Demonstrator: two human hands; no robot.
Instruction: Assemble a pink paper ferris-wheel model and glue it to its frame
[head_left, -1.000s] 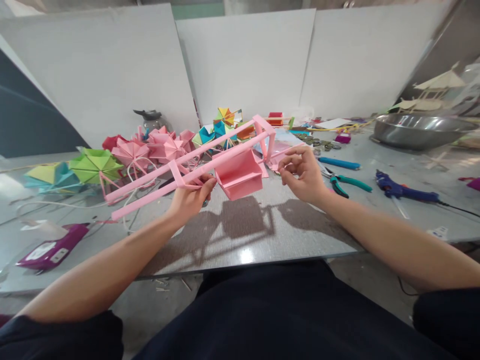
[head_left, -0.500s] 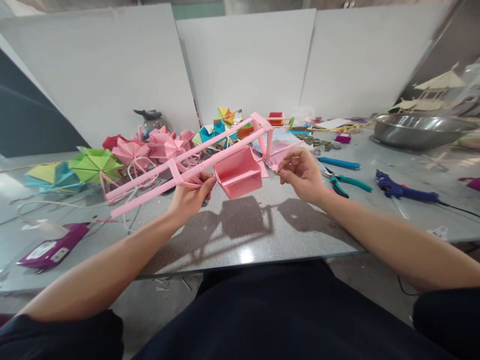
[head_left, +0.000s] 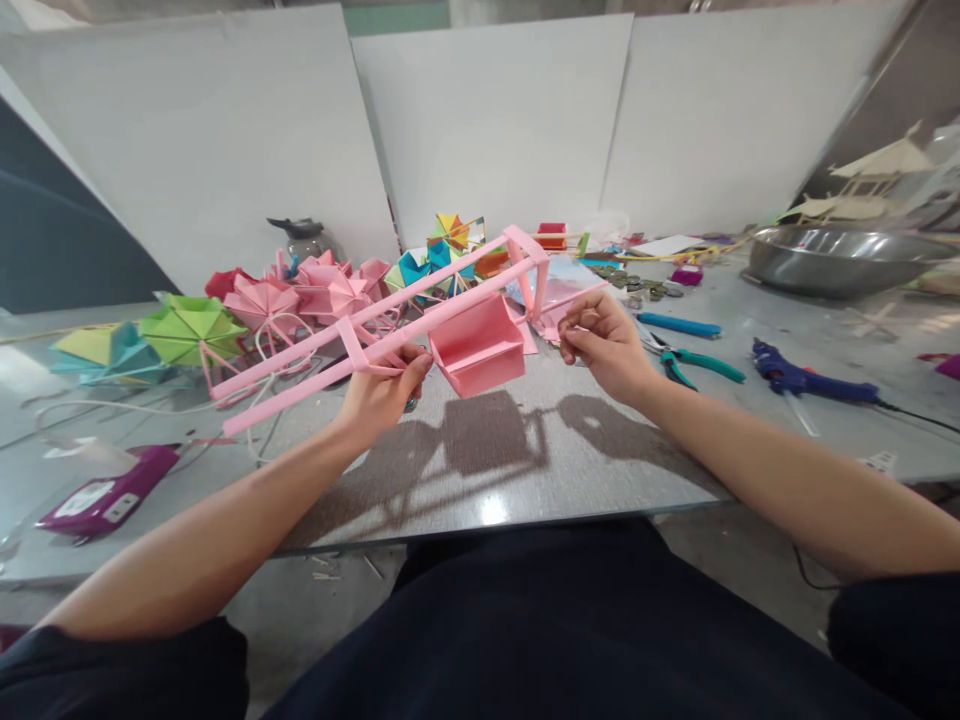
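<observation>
A pink paper cart frame (head_left: 442, 316) with two long parallel bars slants across the middle, raised above the table. Its open pink box (head_left: 480, 350) hangs beneath the bars, toward the right end. My left hand (head_left: 386, 388) grips the frame by a crosspiece, thumb and fingers pinched just left of the box. To the right of the frame is my right hand (head_left: 600, 345), its fingertips pressed together and apart from the frame. Whatever those fingertips hold, if anything, is too small to make out.
Folded paper umbrellas (head_left: 193, 330) and a white cable crowd the left. A purple tissue pack (head_left: 109, 492) lies front left. Pliers (head_left: 697, 365), a blue glue gun (head_left: 810, 380) and a metal bowl (head_left: 840, 262) stand at the right. White boards (head_left: 495, 130) rise behind.
My right hand has shifted very slightly, its fingers curling a little differently. My left hand and the pink frame are almost unmoved.
</observation>
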